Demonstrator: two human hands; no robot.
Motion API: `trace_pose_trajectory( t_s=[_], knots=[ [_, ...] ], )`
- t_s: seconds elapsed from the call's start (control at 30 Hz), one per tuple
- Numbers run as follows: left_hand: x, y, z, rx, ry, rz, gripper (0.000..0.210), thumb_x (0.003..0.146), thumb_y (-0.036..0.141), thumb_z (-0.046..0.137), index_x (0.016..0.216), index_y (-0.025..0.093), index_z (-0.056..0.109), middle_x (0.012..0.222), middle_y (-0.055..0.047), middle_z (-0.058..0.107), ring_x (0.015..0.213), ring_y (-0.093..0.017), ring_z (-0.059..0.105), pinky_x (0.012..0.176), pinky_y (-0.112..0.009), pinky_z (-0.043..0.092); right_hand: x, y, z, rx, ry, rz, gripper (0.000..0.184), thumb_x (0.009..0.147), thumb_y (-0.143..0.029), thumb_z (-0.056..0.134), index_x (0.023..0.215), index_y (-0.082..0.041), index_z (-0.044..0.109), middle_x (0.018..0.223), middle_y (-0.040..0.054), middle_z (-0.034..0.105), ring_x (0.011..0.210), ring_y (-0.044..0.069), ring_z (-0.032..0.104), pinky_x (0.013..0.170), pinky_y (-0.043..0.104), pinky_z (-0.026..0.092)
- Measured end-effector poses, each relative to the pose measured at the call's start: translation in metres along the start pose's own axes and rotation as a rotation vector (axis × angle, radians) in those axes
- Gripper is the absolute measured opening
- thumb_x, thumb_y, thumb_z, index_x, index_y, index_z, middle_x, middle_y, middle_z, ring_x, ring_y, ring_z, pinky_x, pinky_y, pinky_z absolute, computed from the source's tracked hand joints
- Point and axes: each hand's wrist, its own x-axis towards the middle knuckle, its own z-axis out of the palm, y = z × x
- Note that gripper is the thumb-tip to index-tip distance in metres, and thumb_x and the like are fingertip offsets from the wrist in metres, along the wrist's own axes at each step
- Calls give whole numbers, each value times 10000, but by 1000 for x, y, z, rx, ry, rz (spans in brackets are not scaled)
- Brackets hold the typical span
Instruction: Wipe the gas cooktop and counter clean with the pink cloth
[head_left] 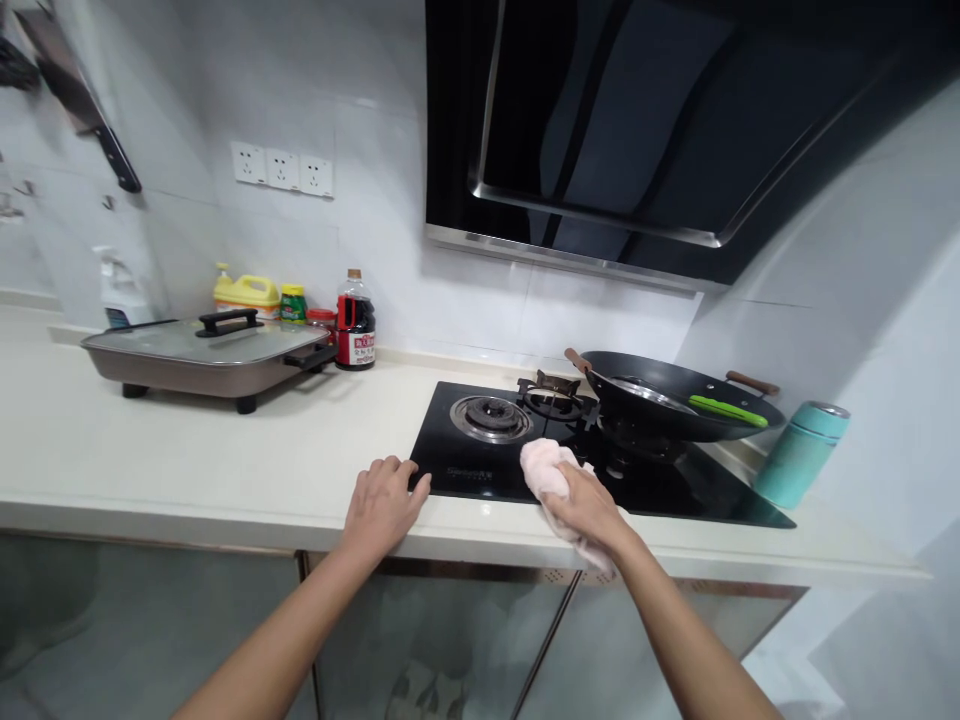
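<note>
My right hand (589,505) is closed on a pale pink cloth (546,465), which lies against the front of the black glass gas stove (472,480). Part of the cloth hangs over the counter's edge. On the counter by the stove's left front corner rests my left hand (381,505), empty, its fingers laid on the surface and thumb apart. The left burner (491,417) is bare. Behind it, towards the middle, sits a black pan support (555,395). A black wok (667,400) with wooden handles stands over the right burner, holding a metal lid or pan and a green-handled utensil (727,410).
A teal flask (802,455) stands at the stove's right. Leftward on the counter (225,450) is a lidded electric pan (202,360), with a soy sauce bottle (355,320) and other containers behind. A black range hood (600,130) overhangs the stove. A cleaver (82,100) hangs upper left.
</note>
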Motion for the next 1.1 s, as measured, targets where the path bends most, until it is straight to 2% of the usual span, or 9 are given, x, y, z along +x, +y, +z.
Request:
trace_pose_trajectory(
  t_s=[0.13,0.23,0.37,0.47,0.6,0.7,0.8,1.0,1.1],
  knots=[
    [0,0,0,3,9,-7,371,1014,429,454,1065,188,731,1088,-128,713,1061,-300,628,924,-423,458,21,-37,3,-3,27,54,637,894,-523,550,1420,-166,521,1375,179,630,1264,350,573,1043,441,406],
    [2,-1,1,-19,14,-19,409,1024,463,427,1063,190,729,1086,-127,706,1069,-305,628,938,-431,455,28,-65,12,74,19,8,732,886,-537,586,1520,-195,455,1502,152,559,1365,337,510,1140,458,344],
    [7,-7,1,-123,2,-72,451,1037,473,351,1039,208,715,1078,-116,703,1093,-299,634,947,-432,459,23,-118,36,175,19,-233,663,885,-482,598,1508,-268,515,1553,74,527,1414,308,464,1212,490,255],
    [10,-13,-1,-212,-11,-173,479,1041,459,283,965,219,691,1064,-107,711,1102,-288,641,943,-424,463,10,-149,52,217,55,-436,611,863,-457,640,1448,-292,581,1484,65,587,1353,292,506,1191,477,285],
    [13,-18,-5,-258,-8,-287,515,1030,469,240,946,216,681,1091,-121,726,1149,-308,633,985,-473,444,-8,-144,53,246,87,-565,373,826,-414,705,1170,-276,743,1174,49,717,1123,236,604,1067,376,399],
    [13,-19,-5,-259,-33,-299,552,1023,495,228,961,207,695,1135,-141,733,1185,-329,618,1025,-514,411,-20,-105,40,268,122,-483,181,824,-345,678,953,-246,757,1039,32,733,1022,212,614,966,324,439],
    [14,-19,-5,-233,-59,-291,588,1018,528,214,934,203,697,1144,-151,741,1182,-338,621,1019,-518,405,-32,-40,23,273,185,-320,191,824,-295,616,952,-240,747,1070,36,742,1020,212,631,912,304,453],
    [14,-15,-7,-139,-106,-243,617,1012,553,205,873,217,704,1081,-137,753,1148,-354,620,996,-526,387,-64,152,-14,17,339,194,420,941,-422,435,1171,-229,730,1183,115,728,1063,271,659,893,349,465],
    [14,-12,-8,-127,-118,-235,621,1010,557,209,858,222,710,1085,-133,750,1153,-357,606,990,-529,379,-84,244,-33,-143,331,470,443,935,-434,399,1125,-245,751,1195,145,716,1022,317,675,826,401,482]
  ],
)
